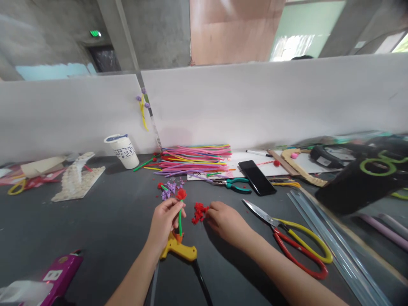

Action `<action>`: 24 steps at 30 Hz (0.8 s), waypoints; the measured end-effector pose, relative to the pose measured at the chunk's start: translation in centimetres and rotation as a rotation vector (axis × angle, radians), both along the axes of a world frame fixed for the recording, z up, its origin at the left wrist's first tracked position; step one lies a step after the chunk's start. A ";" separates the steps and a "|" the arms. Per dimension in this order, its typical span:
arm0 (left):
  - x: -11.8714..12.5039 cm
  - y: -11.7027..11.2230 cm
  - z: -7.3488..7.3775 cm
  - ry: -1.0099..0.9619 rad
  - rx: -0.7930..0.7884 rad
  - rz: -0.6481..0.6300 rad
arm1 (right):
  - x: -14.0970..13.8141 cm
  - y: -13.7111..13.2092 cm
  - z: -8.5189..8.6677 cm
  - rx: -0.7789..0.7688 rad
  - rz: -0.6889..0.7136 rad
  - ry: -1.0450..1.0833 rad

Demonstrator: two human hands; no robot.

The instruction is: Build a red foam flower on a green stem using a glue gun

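My left hand [166, 217] is closed in a pinch around the green stem of a flower with a red head [181, 194]. The stem looks like a pipe cleaner and stands nearly upright. Just below that hand lies a yellow hot glue gun [180, 250] with an orange front, its nozzle partly hidden. My right hand [228, 223] has its fingers curled together at the edge of a small pile of red fuzzy pieces [199, 212]. Its fingertips touch the pile, and what they pinch is hidden. Small purple pieces [170, 190] lie beyond my left hand.
Bundled colourful pipe cleaners [194, 160] lie at the back. Around them are a white cup [123, 151], teal pliers [237, 185] and a black phone [256, 177]. Large scissors [287, 231] and clear glue sticks [331, 238] lie right; a purple device [59, 276] sits front left.
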State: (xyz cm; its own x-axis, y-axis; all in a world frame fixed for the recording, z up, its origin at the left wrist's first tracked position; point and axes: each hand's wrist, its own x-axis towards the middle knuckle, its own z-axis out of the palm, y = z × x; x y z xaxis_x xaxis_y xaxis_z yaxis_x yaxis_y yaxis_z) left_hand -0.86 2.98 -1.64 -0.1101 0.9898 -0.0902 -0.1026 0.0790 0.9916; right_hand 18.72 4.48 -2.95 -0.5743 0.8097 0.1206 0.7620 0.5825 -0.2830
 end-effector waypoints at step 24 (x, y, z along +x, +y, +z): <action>1.0 -0.9 0.8 -0.433 -0.037 -0.077 | -4.0 0.1 3.0 -0.421 -0.102 0.846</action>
State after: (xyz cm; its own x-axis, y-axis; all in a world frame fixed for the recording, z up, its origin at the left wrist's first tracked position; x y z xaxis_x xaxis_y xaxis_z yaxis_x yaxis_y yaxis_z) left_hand 0.10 2.09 -0.85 0.0195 0.9888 -0.1479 -0.5002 0.1377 0.8549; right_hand 14.71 4.63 0.00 -0.3542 0.9229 0.1509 0.2494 0.2487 -0.9359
